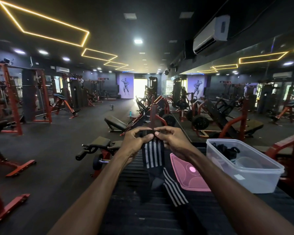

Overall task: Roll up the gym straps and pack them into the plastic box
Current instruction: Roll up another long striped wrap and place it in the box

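Note:
A black gym strap with white stripes hangs from both my hands above a dark ribbed surface. My left hand pinches the strap's top end from the left. My right hand grips the same end from the right, fingers curled over it. The strap's lower part trails down and bends to the right onto the surface. A clear plastic box stands to the right, with dark straps inside it.
A pink lid lies flat between the strap and the box. Red and black gym benches and machines stand on the floor to the left and ahead. A mirror wall runs along the right.

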`<action>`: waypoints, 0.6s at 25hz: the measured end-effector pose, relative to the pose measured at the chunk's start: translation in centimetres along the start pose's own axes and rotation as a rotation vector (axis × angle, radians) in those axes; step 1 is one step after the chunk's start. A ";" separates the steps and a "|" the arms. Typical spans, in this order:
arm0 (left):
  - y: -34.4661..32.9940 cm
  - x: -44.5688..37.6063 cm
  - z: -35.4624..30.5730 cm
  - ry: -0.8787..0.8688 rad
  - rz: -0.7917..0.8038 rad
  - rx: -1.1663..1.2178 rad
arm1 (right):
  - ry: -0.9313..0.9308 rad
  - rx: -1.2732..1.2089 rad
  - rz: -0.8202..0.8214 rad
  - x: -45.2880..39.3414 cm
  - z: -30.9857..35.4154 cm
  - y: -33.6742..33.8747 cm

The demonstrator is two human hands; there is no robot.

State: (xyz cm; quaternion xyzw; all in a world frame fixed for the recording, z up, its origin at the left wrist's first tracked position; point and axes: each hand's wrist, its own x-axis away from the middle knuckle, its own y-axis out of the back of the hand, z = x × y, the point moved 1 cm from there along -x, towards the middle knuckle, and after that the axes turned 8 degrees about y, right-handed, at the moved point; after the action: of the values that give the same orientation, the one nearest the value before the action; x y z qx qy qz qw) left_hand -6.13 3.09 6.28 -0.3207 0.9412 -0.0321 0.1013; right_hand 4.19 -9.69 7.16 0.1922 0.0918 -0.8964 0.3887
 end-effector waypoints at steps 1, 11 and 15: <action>0.0 0.0 0.0 -0.001 0.021 -0.002 | 0.002 0.025 -0.010 0.0 -0.1 0.0; 0.2 0.2 0.6 -0.022 -0.038 -0.012 | 0.031 0.068 -0.052 0.4 0.1 -0.3; 0.2 0.0 0.6 -0.063 0.017 -0.018 | 0.011 0.112 -0.052 0.1 -0.1 -0.2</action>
State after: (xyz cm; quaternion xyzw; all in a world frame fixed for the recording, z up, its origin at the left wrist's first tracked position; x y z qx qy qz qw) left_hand -6.10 3.26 5.66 -0.3147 0.9404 -0.0127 0.1283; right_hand 4.06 -9.58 7.00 0.2163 0.0485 -0.9089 0.3533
